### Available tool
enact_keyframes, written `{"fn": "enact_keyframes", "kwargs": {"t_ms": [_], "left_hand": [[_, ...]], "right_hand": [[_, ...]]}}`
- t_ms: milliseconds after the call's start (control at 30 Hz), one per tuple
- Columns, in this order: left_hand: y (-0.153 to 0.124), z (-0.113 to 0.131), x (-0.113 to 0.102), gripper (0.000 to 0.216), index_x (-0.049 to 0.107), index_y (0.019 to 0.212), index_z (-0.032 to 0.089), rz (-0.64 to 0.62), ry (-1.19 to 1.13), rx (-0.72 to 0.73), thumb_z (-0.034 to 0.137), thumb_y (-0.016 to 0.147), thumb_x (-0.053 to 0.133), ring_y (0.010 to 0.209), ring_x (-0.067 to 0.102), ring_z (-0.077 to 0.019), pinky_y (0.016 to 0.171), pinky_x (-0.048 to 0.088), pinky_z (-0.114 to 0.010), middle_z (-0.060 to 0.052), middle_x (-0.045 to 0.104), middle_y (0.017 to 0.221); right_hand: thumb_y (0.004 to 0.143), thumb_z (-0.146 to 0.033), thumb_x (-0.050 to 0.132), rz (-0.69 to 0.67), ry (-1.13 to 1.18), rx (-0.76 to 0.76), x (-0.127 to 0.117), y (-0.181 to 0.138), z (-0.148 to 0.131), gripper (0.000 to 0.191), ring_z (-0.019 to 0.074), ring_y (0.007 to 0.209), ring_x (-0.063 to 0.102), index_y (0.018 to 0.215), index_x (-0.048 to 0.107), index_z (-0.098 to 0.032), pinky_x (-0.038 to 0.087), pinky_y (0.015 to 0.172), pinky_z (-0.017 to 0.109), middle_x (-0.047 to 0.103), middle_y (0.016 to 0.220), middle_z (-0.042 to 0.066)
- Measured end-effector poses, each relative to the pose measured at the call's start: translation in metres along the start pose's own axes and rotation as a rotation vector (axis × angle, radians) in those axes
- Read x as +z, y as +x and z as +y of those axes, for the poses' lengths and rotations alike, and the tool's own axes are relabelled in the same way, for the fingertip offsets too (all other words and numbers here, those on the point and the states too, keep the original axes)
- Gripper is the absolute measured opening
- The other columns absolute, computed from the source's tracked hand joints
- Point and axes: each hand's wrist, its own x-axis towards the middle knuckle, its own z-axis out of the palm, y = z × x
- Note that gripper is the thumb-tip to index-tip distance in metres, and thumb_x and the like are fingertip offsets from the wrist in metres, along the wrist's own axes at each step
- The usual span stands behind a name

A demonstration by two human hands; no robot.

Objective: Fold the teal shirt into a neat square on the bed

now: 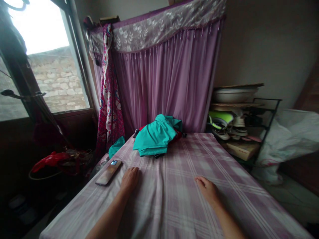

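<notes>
Dim daylight comes through one window (42, 63) at the upper left of the frame, looking out on a stone wall. Below it, in the lower left, something red (51, 158) lies on a dark heap, too shadowed to name. Next comes one patterned pink cloth (109, 99) hanging beside a purple curtain (169, 86), which closes off the far end of the bed (174, 199).

On the bed's checked sheet, near its left edge, lies one phone (109, 172), back up with the camera lens toward the far end, probably set flat there so it stays within reach. Just right of it the left hand (129, 179) rests palm down on the sheet, fingers loosely curled, holding nothing. Further up the bed, at centre, sits a pile of teal clothes (156, 134) with a bit of red cloth showing beneath; a smaller teal piece (116, 146) lies apart at the left edge.

The right hand (208, 190) lies flat on the sheet too, empty, well apart from the left. At the right of the frame stands one metal rack (270, 116) carrying a basin (234, 94) on top and shoes (225, 124) below, and beside it a white sack (289, 136).
</notes>
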Motion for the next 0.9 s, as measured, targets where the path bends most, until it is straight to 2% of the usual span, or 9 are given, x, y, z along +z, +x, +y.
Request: {"fn": "enact_keyframes", "kwargs": {"t_ms": [200, 400, 500, 633, 700, 767, 833, 900], "left_hand": [[0.003, -0.003, 0.001, 0.031, 0.066, 0.111, 0.019, 0.009, -0.044, -0.035, 0.025, 0.097, 0.038, 0.11, 0.063, -0.0228, 0.094, 0.044, -0.033, -0.009, 0.072, 0.114], [0.027, -0.004, -0.009, 0.024, 0.062, 0.11, 0.021, 0.052, -0.068, -0.101, 0.03, 0.095, 0.046, 0.097, 0.066, -0.0205, 0.081, 0.047, -0.03, -0.008, 0.07, 0.108], [0.05, 0.0, -0.017, 0.032, 0.058, 0.123, 0.022, 0.084, -0.044, -0.064, 0.032, 0.093, 0.051, 0.11, 0.061, -0.0245, 0.092, 0.045, -0.035, -0.01, 0.064, 0.122], [0.081, 0.004, -0.027, 0.051, 0.054, 0.135, 0.027, 0.092, 0.062, 0.122, 0.02, 0.085, 0.061, 0.128, 0.049, -0.0295, 0.105, 0.039, -0.042, -0.011, 0.054, 0.142], [0.093, 0.003, -0.031, 0.047, 0.061, 0.128, 0.031, 0.073, 0.07, 0.207, 0.014, 0.084, 0.06, 0.131, 0.047, -0.029, 0.107, 0.037, -0.042, -0.008, 0.056, 0.142], [0.103, 0.002, -0.035, 0.033, 0.07, 0.111, 0.031, 0.049, 0.048, 0.247, 0.015, 0.086, 0.057, 0.125, 0.053, -0.027, 0.105, 0.038, -0.041, -0.006, 0.065, 0.13], [0.11, 0.003, -0.038, 0.023, 0.073, 0.097, 0.028, 0.043, 0.036, 0.244, 0.019, 0.089, 0.053, 0.114, 0.06, -0.0248, 0.101, 0.041, -0.038, -0.006, 0.072, 0.113], [0.116, 0.006, -0.041, 0.024, 0.071, 0.094, 0.025, 0.071, 0.034, 0.206, 0.024, 0.094, 0.048, 0.105, 0.063, -0.0239, 0.095, 0.043, -0.036, -0.008, 0.073, 0.103]], "right_hand": [[0.073, -0.044, 0.048, -0.004, 0.007, 0.008, 0.0, 0.001, 0.003, 0.026, 0.0247, 0.084, 0.073, 0.074, 0.071, -0.031, 0.055, 0.076, 0.034, 0.079, 0.086, 0.003], [0.074, -0.044, 0.049, -0.028, -0.004, 0.029, -0.001, 0.0, 0.003, 0.026, 0.0243, 0.084, 0.073, 0.077, 0.072, -0.031, 0.055, 0.073, 0.032, 0.079, 0.086, 0.002], [0.074, -0.044, 0.049, -0.025, -0.003, 0.028, -0.001, -0.002, 0.003, 0.027, 0.0242, 0.087, 0.073, 0.077, 0.072, -0.031, 0.055, 0.077, 0.032, 0.079, 0.089, 0.002], [0.076, -0.043, 0.047, -0.015, -0.012, 0.022, 0.002, -0.003, 0.005, 0.028, 0.0238, 0.087, 0.072, 0.078, 0.072, -0.031, 0.054, 0.078, 0.032, 0.079, 0.089, 0.002], [0.077, -0.041, 0.048, -0.005, -0.021, 0.025, 0.003, -0.004, 0.005, 0.027, 0.0235, 0.086, 0.072, 0.078, 0.073, -0.031, 0.054, 0.077, 0.032, 0.079, 0.088, 0.002], [0.077, -0.04, 0.049, -0.004, -0.031, 0.027, 0.003, -0.004, 0.005, 0.025, 0.0233, 0.085, 0.072, 0.079, 0.073, -0.032, 0.054, 0.076, 0.032, 0.079, 0.088, 0.001], [0.078, -0.038, 0.05, -0.016, -0.043, 0.02, 0.002, -0.003, 0.004, 0.024, 0.0229, 0.084, 0.072, 0.079, 0.073, -0.032, 0.054, 0.076, 0.032, 0.079, 0.088, 0.001], [0.079, -0.037, 0.049, -0.025, -0.061, 0.012, 0.002, -0.003, 0.004, 0.025, 0.0223, 0.084, 0.072, 0.08, 0.073, -0.032, 0.054, 0.076, 0.031, 0.079, 0.088, 0.0]]}}
